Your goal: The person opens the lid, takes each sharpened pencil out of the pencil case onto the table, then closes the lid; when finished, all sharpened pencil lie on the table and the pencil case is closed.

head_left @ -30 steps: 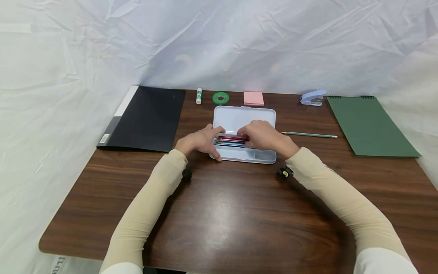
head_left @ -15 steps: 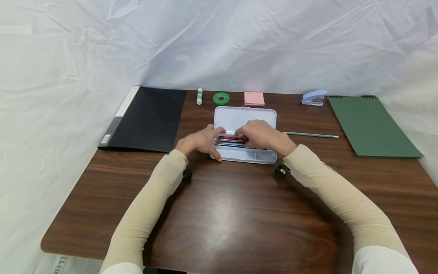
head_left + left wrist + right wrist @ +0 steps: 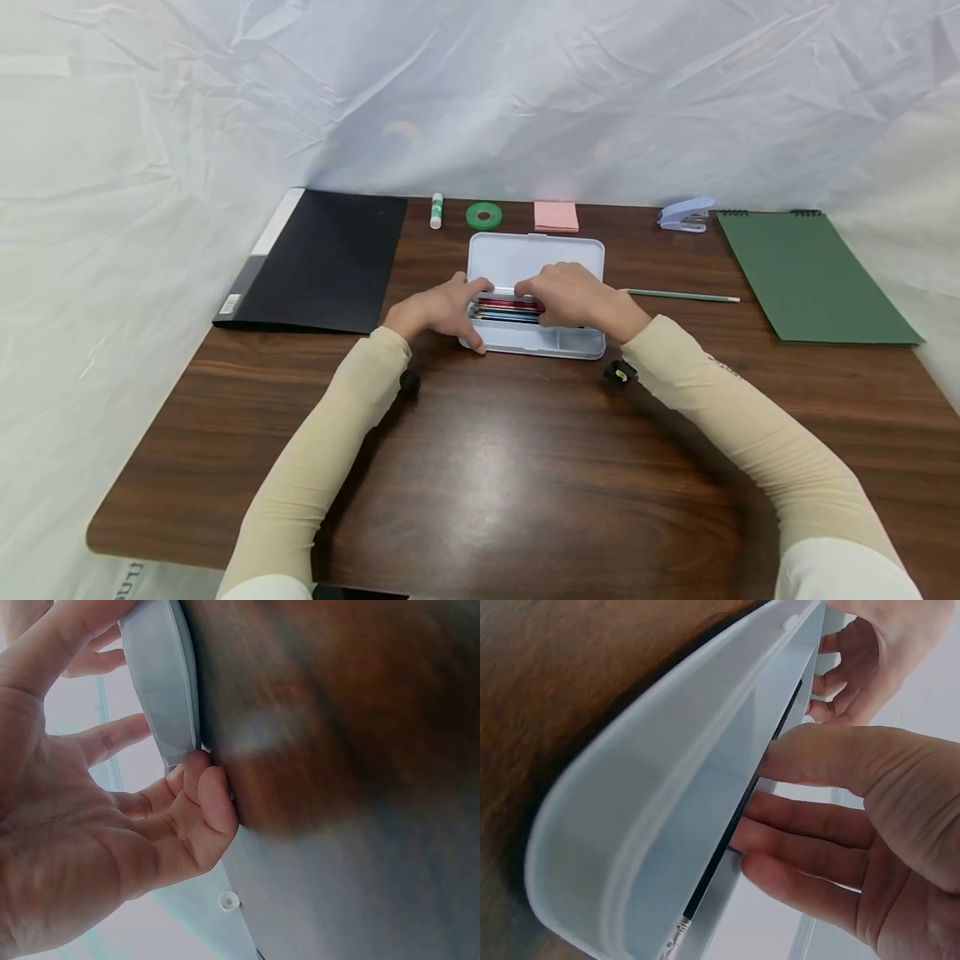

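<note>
An open white pencil case [image 3: 513, 337] lies on the table with its lid [image 3: 501, 260] tipped back. Several red, blue and dark pencils [image 3: 504, 310] lie lengthwise inside, their right ends hidden by a hand. My left hand [image 3: 444, 310] holds the left end of the case, thumb at the front edge and fingers toward the back. The left wrist view shows fingertips curled at a corner of the case [image 3: 161, 682]. My right hand [image 3: 576, 298] reaches in, thumb and fingers either side of the pencils; in the right wrist view the thumb touches a dark pencil [image 3: 724, 844] with a metal ferrule.
A green pencil [image 3: 681, 295] lies right of the case. Behind stand a glue stick [image 3: 437, 211], green tape roll [image 3: 483, 216], pink sticky notes [image 3: 556, 216] and a stapler [image 3: 686, 214]. A black folder [image 3: 322, 262] lies left, a green spiral pad [image 3: 817, 279] right.
My right hand has shifted very slightly left over the pencils, its forearm turning a little. My left hand and the case stay in place.
</note>
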A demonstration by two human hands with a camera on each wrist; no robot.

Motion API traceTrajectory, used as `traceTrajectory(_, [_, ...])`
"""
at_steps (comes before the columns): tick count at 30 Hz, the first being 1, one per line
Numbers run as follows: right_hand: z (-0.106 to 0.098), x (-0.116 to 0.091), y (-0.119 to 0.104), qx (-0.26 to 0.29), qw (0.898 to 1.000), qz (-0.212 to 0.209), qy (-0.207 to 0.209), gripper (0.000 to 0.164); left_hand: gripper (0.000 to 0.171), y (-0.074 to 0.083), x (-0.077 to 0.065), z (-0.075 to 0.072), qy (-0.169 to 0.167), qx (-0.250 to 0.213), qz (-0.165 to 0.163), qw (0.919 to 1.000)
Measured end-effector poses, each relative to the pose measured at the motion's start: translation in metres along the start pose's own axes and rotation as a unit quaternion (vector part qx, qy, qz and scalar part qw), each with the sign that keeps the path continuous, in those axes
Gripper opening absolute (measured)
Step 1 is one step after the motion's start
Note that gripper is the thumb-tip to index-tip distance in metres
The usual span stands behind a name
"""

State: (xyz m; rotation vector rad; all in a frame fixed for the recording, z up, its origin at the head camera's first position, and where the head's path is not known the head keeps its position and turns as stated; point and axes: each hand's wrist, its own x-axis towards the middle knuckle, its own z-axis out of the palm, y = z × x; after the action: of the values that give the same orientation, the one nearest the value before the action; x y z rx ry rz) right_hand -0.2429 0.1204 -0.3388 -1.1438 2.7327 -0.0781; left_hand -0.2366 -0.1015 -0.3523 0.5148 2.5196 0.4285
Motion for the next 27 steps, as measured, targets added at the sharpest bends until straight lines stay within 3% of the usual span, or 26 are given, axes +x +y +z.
traceTrajectory(17, [0.0016, 0.0016, 0.0038, 0.037, 0.998, -0.042, 0.005, 0.027, 0.099, 0.0012, 0.0005, -0.0046, -0.018, 0.001, -0.020, 0.9996])
traceTrajectory(27, [0.0007, 0.0014, 0.0012, 0.035, 0.999, -0.021, -0.017, 0.022, 0.096, 0.0001, 0.0001, -0.0013, -0.008, -0.001, -0.007, 0.9999])
